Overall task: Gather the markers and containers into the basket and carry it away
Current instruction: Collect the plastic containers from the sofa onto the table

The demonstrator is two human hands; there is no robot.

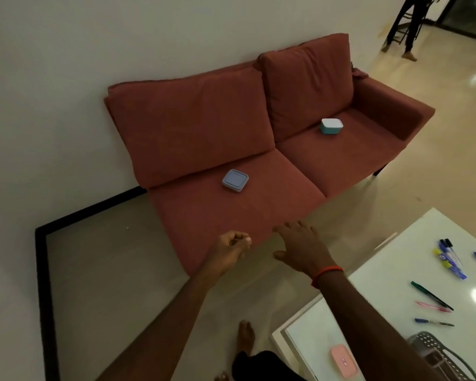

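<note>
A flat blue-lidded container [235, 180] lies on the left seat of the red sofa [259, 160]. A teal container with a white lid [331, 125] sits on the right seat. Several markers [448, 258] and pens [432, 296] lie on the white table [396, 270] at the right, with a pink container [343, 364] near its front. The grey perforated basket [440, 356] shows at the bottom right, partly behind my right arm. My left hand [231, 248] is curled into a fist, holding nothing, over the sofa's front edge. My right hand [302, 246] reaches forward with fingers spread, holding nothing.
The sofa stands against a white wall. A black-framed floor area [41, 270] lies to the left. My bare foot [245, 336] is on the tiled floor between sofa and table. Another person's legs [410, 28] stand at the far upper right.
</note>
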